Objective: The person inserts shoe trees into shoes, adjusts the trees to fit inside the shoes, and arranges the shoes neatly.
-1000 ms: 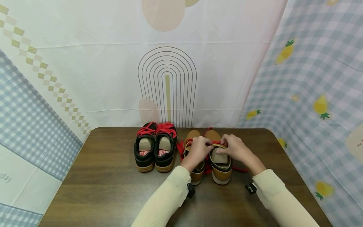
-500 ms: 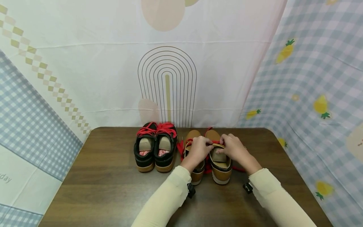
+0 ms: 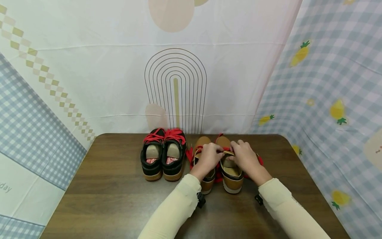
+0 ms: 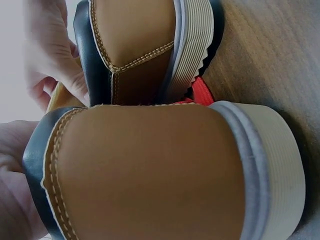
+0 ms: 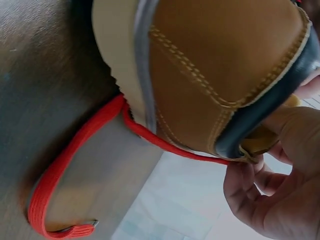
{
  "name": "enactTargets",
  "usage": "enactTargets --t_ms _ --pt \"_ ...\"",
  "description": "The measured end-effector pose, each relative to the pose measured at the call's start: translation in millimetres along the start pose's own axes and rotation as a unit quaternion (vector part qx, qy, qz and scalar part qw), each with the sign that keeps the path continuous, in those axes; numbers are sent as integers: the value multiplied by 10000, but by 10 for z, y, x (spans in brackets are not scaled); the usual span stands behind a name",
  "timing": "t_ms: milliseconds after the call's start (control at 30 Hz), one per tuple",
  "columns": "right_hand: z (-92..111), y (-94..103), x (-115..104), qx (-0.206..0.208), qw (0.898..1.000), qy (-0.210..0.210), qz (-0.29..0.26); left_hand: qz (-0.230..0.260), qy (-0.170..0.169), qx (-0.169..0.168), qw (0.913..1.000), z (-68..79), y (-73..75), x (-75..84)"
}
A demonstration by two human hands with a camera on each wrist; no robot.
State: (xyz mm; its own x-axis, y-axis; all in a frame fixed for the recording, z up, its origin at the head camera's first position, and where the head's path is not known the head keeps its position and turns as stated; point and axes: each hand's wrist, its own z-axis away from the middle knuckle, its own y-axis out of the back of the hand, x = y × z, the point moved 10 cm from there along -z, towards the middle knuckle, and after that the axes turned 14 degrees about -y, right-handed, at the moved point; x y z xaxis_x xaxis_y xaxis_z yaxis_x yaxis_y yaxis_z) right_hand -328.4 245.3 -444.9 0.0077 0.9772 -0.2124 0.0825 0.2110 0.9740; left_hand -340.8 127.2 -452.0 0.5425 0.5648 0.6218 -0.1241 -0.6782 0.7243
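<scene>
Two brown lace-up shoes with dark collars and red laces stand side by side, heels toward me. At the front of the right brown shoe's (image 3: 232,181) opening, my left hand (image 3: 207,157) pinches the yellowish edge. My right hand (image 3: 246,157) grips the same edge from the other side. In the right wrist view its thumb reaches inside the brown shoe (image 5: 210,50), fingers outside by the red lace (image 5: 57,175). A beige piece inside the opening is partly covered by this hand. Under my left hand and wrist sits the left brown shoe (image 4: 150,170), partly hidden.
A pair of black shoes (image 3: 163,156) with tied red laces stands just left of the brown pair. All rest near the back edge of a wooden table (image 3: 110,199). Behind hangs a pale printed cloth (image 3: 119,79), with a checked cloth (image 3: 313,99) at the right.
My right hand has shifted slightly left, still at the shoe's edge. Less of the beige piece shows inside the opening. The loose lace at the right now shows higher, beside the right wrist.
</scene>
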Motion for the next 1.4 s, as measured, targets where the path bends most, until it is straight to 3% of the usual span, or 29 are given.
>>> enactTargets --t_ms 167,600,700,867,1133,1400 --pt "10 -24 0 151 9997 22 166 -86 -19 -5 10000 -10 -2 2" --pt "88 11 66 334 9990 107 -290 63 -203 -86 9997 -18 9 59" --pt "123 46 67 358 9984 149 -412 164 -332 66 9993 2 104 85" --pt "182 85 132 302 9962 87 -813 125 -555 469 9973 70 399 108" --pt "271 10 388 -426 9836 -569 -1655 36 -345 365 9987 325 703 -13" --pt "386 -257 583 -1629 9559 -1110 -2176 180 356 104 9991 625 744 -231"
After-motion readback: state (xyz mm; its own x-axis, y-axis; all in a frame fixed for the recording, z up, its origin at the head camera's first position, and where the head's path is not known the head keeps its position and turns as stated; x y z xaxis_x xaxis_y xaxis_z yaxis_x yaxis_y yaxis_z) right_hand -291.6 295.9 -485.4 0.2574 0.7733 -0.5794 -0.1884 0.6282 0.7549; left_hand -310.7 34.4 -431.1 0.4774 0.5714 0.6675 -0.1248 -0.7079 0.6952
